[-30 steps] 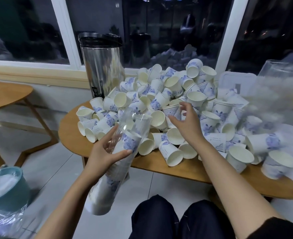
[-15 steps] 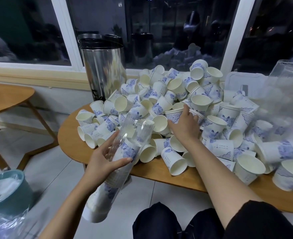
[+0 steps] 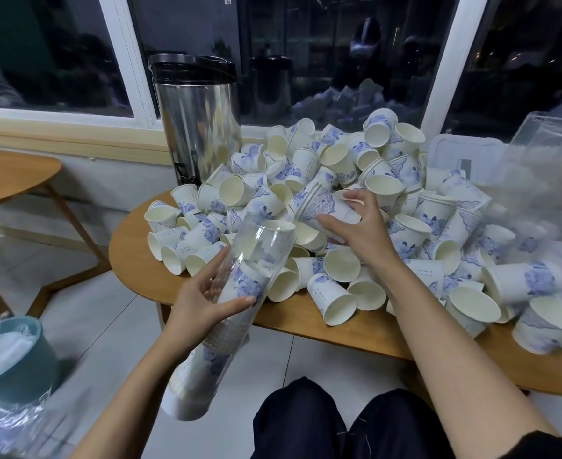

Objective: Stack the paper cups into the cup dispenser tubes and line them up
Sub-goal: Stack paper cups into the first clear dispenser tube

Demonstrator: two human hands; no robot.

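A big heap of white paper cups with blue flower prints (image 3: 385, 180) covers the round wooden table (image 3: 134, 260). My left hand (image 3: 203, 303) grips a clear plastic dispenser tube (image 3: 240, 286), tilted with its open mouth toward the heap and its lower half filled with nested cups. My right hand (image 3: 355, 223) holds one paper cup (image 3: 322, 207) on its side, lifted just above the heap, a little right of and beyond the tube's mouth.
A steel drinks urn (image 3: 197, 120) stands at the table's back left by the window. Clear plastic wrapping (image 3: 538, 167) lies at the right over a white lid. A teal bin (image 3: 11, 356) sits on the floor at left, beside a second wooden table (image 3: 11, 173).
My right hand reached into the heap, closed on a cup and lifted it toward the tube. The left hand kept the tube nearly still.
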